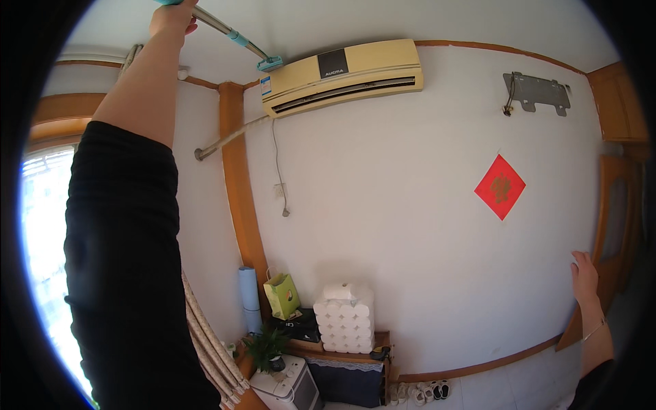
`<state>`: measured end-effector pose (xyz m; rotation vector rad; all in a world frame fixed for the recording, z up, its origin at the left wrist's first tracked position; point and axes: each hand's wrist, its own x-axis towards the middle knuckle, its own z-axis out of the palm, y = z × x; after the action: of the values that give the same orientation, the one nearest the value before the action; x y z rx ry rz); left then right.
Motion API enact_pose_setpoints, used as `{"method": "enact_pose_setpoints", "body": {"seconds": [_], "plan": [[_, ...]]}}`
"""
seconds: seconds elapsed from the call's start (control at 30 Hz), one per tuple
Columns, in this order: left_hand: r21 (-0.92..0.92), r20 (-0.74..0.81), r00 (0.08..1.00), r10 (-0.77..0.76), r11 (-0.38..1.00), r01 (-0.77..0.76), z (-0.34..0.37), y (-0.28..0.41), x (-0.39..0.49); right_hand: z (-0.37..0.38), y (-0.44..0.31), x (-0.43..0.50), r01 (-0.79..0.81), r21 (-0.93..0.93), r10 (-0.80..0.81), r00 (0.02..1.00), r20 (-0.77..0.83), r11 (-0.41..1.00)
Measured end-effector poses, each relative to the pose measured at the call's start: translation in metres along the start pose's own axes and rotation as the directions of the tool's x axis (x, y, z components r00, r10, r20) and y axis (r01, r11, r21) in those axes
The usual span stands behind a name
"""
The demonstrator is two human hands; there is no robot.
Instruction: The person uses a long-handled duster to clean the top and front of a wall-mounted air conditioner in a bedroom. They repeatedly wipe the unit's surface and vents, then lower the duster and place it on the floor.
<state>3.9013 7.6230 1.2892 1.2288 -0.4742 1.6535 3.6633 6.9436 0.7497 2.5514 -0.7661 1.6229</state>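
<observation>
High at the upper left, my left hand grips the metal pole of a cleaning tool with teal fittings. The tool's teal head is at the upper left end of a cream wall-mounted air conditioner, close under the ceiling; whether it touches the casing or the wall I cannot tell. At the lower right, my right hand is raised with its fingers apart and holds nothing, near the white wall and a wooden door.
Below stand a pack of white paper rolls, a green paper bag, a rolled blue mat, a potted plant and a white appliance. Shoes lie on the floor. A grey metal bracket is on the wall; a curtain hangs left.
</observation>
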Motion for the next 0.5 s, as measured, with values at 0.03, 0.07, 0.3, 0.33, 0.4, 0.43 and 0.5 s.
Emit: {"method": "enact_pose_setpoints", "body": {"seconds": [0.03,0.07,0.3,0.33,0.4,0.43,0.5], "plan": [[-0.008,0.005,0.999,-0.038,0.999,0.038,-0.006,0.003,-0.001,0.0,0.003,-0.006,-0.003,-0.007,0.003,1.0,0.003,1.0],[0.048,0.045,0.999,-0.024,0.999,0.022,-0.015,0.003,-0.005,0.0,0.005,-0.011,-0.005,-0.012,0.005,1.0,0.006,1.0],[-0.498,-0.09,0.996,-0.008,0.867,-0.038,-0.074,0.03,-0.001,0.011,-0.034,-0.005,0.062,0.154,-0.068,0.997,0.029,0.986],[-0.492,-0.128,0.991,-0.045,0.87,-0.024,-0.081,0.048,-0.015,0.017,-0.049,0.0,0.074,0.208,-0.084,0.996,0.038,0.975],[-0.584,-0.139,0.99,-0.04,0.81,-0.05,-0.092,0.051,-0.009,0.03,-0.087,0.011,0.156,0.303,-0.17,0.985,0.019,0.94],[-0.64,-0.143,0.989,-0.037,0.766,-0.064,-0.096,0.053,-0.008,0.032,-0.108,0.013,0.217,0.329,-0.223,0.975,-0.018,0.919],[-0.662,-0.17,0.982,-0.082,0.747,-0.053,-0.104,0.058,-0.017,0.041,-0.153,0.026,0.29,0.407,-0.301,0.953,-0.037,0.866]]}}
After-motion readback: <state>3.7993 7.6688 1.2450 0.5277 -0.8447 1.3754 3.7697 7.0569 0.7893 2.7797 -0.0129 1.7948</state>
